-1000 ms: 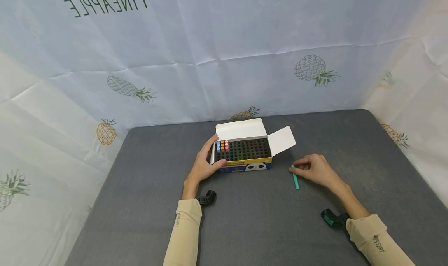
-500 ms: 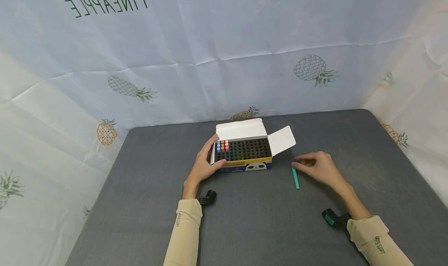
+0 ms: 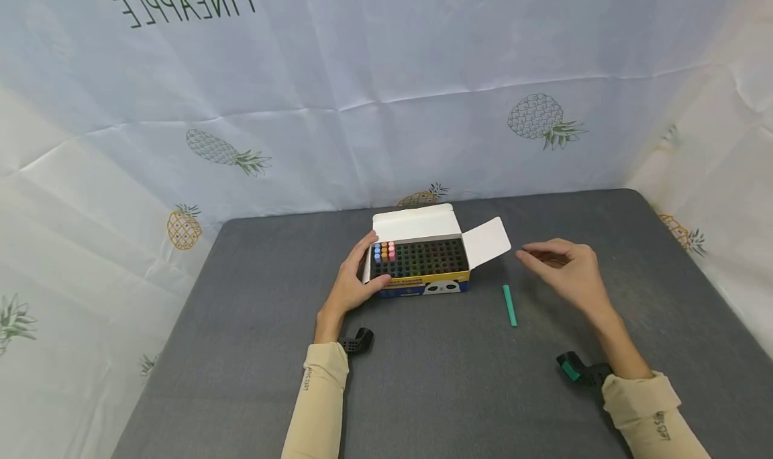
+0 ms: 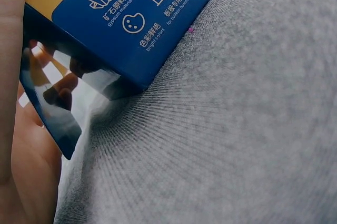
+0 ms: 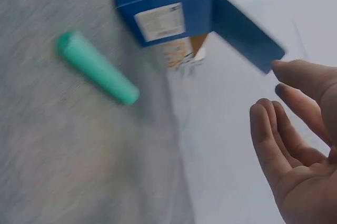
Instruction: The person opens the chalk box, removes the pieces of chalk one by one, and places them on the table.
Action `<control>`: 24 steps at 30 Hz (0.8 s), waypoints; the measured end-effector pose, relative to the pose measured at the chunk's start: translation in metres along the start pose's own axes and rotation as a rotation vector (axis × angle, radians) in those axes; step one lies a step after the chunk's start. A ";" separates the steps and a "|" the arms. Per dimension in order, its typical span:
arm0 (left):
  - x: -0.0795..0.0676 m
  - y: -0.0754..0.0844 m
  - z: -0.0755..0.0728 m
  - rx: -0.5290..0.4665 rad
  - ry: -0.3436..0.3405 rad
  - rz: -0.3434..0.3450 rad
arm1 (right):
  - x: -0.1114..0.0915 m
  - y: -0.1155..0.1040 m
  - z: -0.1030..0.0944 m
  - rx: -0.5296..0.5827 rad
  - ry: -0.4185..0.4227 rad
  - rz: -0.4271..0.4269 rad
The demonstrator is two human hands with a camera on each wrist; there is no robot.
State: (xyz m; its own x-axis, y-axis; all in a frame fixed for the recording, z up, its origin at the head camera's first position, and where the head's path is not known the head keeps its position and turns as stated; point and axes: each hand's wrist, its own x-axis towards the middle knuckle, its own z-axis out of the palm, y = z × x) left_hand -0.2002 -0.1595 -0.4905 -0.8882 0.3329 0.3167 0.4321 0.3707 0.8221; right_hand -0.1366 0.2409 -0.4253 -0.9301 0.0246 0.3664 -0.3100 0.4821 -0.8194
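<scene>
Nearest, well in front of the box, the person's two beige sleeves [image 3: 317, 392] reach across the grey table [image 3: 447, 398], each with a black wrist camera [image 3: 360, 341] at the cuff. A green chalk stick [image 3: 510, 305] lies on the table to the right of the box, a little in front of its right corner, touched by neither hand. Its long axis runs mostly front to back, the far end tipped slightly leftward, toward the box. The right hand [image 3: 568, 274] hovers beyond the stick and to its right, beside the box's right flap [image 3: 488, 241]; its fingers are loosely extended and hold nothing. The left hand [image 3: 352, 286] grips the box's left end, thumb at the front edge, fingers round the back corner, with the box between it and the stick.

The box [image 3: 443, 287], blue and yellow with a panda face, holds a black tray [image 3: 431, 259] of round holes. Blue, orange and pink chalk sticks [image 3: 384, 252] stand in short columns toward its back left corner. Its white lid [image 3: 417, 224] stands raised behind; a pineapple-print curtain [image 3: 386, 143] hangs farthest back.
</scene>
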 end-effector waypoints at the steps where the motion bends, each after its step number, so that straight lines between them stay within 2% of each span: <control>1: 0.000 0.000 0.000 -0.003 -0.001 -0.001 | 0.001 -0.004 0.000 0.022 0.014 0.002; 6: 0.000 0.000 0.000 -0.006 0.001 0.009 | 0.006 -0.025 0.002 0.079 0.023 0.001; 12: 0.000 0.000 0.000 -0.011 -0.004 0.020 | 0.015 -0.043 0.014 0.084 -0.012 -0.058; 19: 0.001 0.000 -0.001 -0.014 -0.002 0.020 | 0.024 -0.058 0.035 0.121 -0.044 -0.118; 24: 0.000 0.001 -0.002 -0.018 0.000 0.016 | 0.028 -0.066 0.054 0.150 -0.089 -0.132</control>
State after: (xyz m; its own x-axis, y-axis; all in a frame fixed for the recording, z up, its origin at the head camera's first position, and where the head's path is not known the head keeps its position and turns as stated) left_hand -0.2004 -0.1606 -0.4891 -0.8812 0.3385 0.3299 0.4434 0.3501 0.8251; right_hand -0.1530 0.1622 -0.3851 -0.8911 -0.1105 0.4402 -0.4501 0.3403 -0.8256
